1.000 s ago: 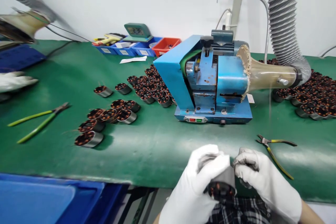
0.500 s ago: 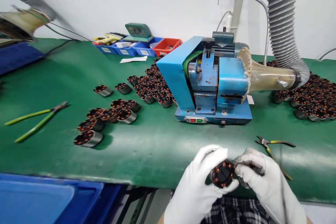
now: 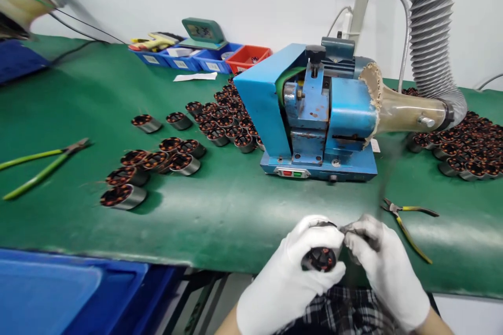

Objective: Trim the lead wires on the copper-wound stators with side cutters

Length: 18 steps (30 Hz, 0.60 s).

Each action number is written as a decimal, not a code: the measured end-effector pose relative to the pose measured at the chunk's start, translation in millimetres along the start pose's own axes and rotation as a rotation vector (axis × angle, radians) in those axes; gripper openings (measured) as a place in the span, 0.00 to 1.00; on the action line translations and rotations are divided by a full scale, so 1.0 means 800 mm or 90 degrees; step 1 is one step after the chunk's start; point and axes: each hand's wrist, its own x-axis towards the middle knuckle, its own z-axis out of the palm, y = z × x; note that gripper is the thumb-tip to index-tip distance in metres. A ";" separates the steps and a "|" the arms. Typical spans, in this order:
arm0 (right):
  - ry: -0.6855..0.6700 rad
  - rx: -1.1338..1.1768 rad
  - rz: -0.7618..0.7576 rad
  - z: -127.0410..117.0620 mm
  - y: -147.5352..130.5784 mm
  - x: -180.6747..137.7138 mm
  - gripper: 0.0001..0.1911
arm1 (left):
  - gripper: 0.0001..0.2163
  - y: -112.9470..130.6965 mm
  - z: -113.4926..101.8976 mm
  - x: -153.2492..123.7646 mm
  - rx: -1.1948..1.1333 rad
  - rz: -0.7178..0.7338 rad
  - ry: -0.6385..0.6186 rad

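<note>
My left hand [image 3: 298, 267], in a white glove, is wrapped around a motor stator [image 3: 321, 258] with a black core and copper windings, held low over the front edge of the bench. Close against its right side, my gloved right hand [image 3: 373, 251] pinches with thumb and fingers. Whatever lies in that pinch is too small and blurred to name. The right glove's fingertips are smudged dark. Right of that hand, cutting pliers [image 3: 406, 225] with yellow-green and black handles lie on the green bench [image 3: 220, 209].
A blue belt-driven machine [image 3: 314, 115] stands mid-bench, joined to a grey duct hose [image 3: 434, 31]. Stators [image 3: 228, 120] crowd its left side, and more [image 3: 471, 146] its right. Longer pliers [image 3: 47, 167] lie far left. Small bins [image 3: 212, 60] line the back; blue crates [image 3: 47, 293] sit below.
Both hands have shifted slightly left with the stator, which has turned so less of its wound face shows. My right fingers stay pinched beside it. The camera view has also shifted.
</note>
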 end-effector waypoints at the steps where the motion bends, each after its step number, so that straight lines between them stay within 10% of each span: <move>1: 0.031 -0.039 -0.025 0.002 0.004 -0.001 0.07 | 0.12 -0.002 0.002 0.000 -0.021 0.005 -0.009; 9: -0.194 -0.071 0.044 0.008 0.044 0.019 0.18 | 0.21 -0.047 0.030 -0.008 0.323 0.110 0.063; 18: -0.338 -0.447 -0.182 -0.016 0.021 0.050 0.15 | 0.15 -0.068 0.017 0.001 0.264 0.039 -0.021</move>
